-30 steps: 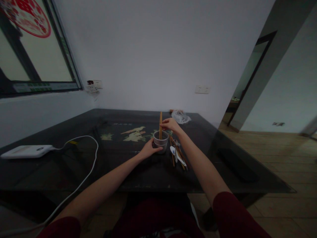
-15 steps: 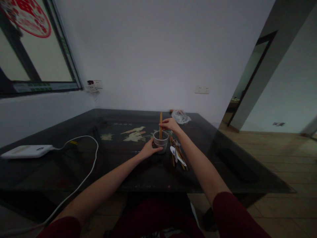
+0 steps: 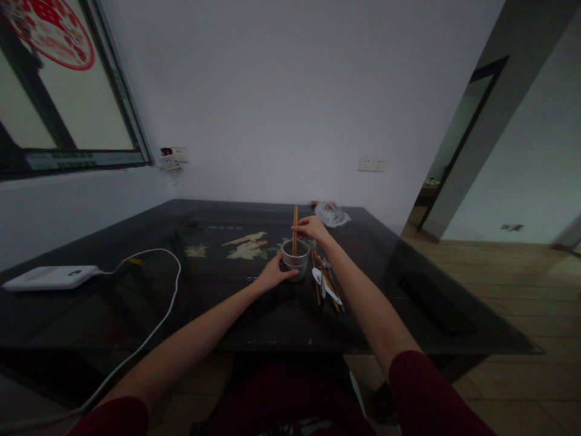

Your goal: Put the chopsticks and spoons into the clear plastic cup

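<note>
A grey, round cup-like holder (image 3: pixel 297 264) stands upright on the dark table. My left hand (image 3: pixel 273 272) is wrapped round its left side, thumb across the front. Wooden chopsticks (image 3: pixel 295 224) stand nearly vertical, their lower ends inside the holder. My right hand (image 3: pixel 312 228) pinches them above the rim. Just right of the holder lies a loose pile of more chopsticks (image 3: pixel 316 290) with a white spoon (image 3: pixel 333 295) among them. How far down the held chopsticks reach is hidden by the holder's wall.
The table (image 3: pixel 218 303) has a painted bird design. A white power bank (image 3: pixel 51 278) with a white cable (image 3: pixel 177 275) is at left. A clear plastic bag (image 3: pixel 332 214) lies near the wall, and a dark flat object (image 3: pixel 436 303) sits at right.
Almost nothing differs. Both hands, the chopsticks and the holder keep their positions, with only a tiny shift of the whole view.
</note>
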A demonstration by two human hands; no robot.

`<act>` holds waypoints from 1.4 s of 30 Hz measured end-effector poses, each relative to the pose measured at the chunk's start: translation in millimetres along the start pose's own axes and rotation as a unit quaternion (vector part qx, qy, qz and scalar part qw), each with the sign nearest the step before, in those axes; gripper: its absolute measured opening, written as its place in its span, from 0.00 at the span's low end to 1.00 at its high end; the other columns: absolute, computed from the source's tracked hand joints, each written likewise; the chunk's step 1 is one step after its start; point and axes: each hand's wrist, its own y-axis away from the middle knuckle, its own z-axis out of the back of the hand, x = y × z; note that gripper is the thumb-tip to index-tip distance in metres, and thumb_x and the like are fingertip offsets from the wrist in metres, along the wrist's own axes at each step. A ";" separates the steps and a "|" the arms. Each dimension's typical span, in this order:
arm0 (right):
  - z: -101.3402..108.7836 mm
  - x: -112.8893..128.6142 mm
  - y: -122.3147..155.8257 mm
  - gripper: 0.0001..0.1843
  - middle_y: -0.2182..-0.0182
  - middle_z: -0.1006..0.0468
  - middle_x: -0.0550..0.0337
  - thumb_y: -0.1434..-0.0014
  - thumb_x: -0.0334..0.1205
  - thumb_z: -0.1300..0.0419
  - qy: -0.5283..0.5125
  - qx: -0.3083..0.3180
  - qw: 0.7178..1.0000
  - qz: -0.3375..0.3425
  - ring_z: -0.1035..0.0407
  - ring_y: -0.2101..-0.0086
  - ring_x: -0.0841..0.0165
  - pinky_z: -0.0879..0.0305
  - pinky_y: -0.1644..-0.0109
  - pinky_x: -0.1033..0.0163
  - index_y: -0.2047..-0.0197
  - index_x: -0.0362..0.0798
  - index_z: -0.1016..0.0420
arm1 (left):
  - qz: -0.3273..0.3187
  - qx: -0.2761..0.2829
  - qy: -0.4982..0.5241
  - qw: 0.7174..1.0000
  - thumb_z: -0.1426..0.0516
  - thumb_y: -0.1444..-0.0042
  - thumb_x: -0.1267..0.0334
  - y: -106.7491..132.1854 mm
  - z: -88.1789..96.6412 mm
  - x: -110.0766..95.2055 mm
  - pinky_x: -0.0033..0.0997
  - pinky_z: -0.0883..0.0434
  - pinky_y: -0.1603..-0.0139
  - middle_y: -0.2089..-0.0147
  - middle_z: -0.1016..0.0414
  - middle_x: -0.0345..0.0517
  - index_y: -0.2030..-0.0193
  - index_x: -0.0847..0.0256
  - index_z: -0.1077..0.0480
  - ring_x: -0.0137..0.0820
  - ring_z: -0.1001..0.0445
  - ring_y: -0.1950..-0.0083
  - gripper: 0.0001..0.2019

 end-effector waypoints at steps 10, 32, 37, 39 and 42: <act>-0.6 1.6 3.9 0.09 0.79 0.23 0.58 0.52 0.38 0.33 -0.024 0.006 1.000 -0.002 0.31 0.80 0.73 0.31 0.73 0.70 0.73 0.40 0.24 | -0.004 -0.015 -0.042 0.999 0.33 0.59 0.57 -1.6 0.3 4.8 0.45 0.35 0.42 0.44 0.30 0.58 0.43 0.65 0.39 0.43 0.30 0.44 0.37; 60.8 -57.2 102.8 0.12 0.80 0.25 0.58 0.50 0.44 0.42 0.057 -0.108 0.992 -0.006 0.37 0.82 0.74 0.43 0.79 0.69 0.71 0.43 0.25 | 0.003 -0.021 -0.040 0.999 0.32 0.60 0.58 -2.5 4.6 2.0 0.47 0.37 0.40 0.46 0.29 0.57 0.43 0.64 0.39 0.44 0.31 0.43 0.37; 61.9 -67.6 98.6 0.12 0.81 0.25 0.58 0.49 0.44 0.43 0.096 -0.114 0.989 -0.004 0.36 0.81 0.72 0.41 0.76 0.68 0.73 0.44 0.25 | 0.004 -0.016 -0.021 1.000 0.32 0.61 0.59 -4.1 3.7 5.1 0.47 0.37 0.40 0.45 0.30 0.58 0.42 0.64 0.41 0.43 0.31 0.43 0.38; 61.0 -69.8 99.2 0.12 0.81 0.25 0.58 0.48 0.44 0.43 0.114 -0.109 0.988 -0.008 0.35 0.81 0.72 0.40 0.76 0.68 0.74 0.44 0.25 | 0.003 -0.004 -0.004 1.000 0.32 0.61 0.60 -4.1 3.3 4.6 0.47 0.36 0.41 0.45 0.30 0.58 0.42 0.64 0.41 0.42 0.30 0.44 0.38; 59.3 -70.8 101.0 0.11 0.80 0.24 0.58 0.48 0.42 0.43 0.133 -0.097 0.986 -0.015 0.34 0.81 0.72 0.41 0.76 0.69 0.74 0.44 0.25 | 0.002 0.000 -0.007 1.000 0.32 0.61 0.60 -4.0 3.6 2.2 0.47 0.37 0.40 0.43 0.32 0.59 0.42 0.64 0.42 0.43 0.31 0.43 0.39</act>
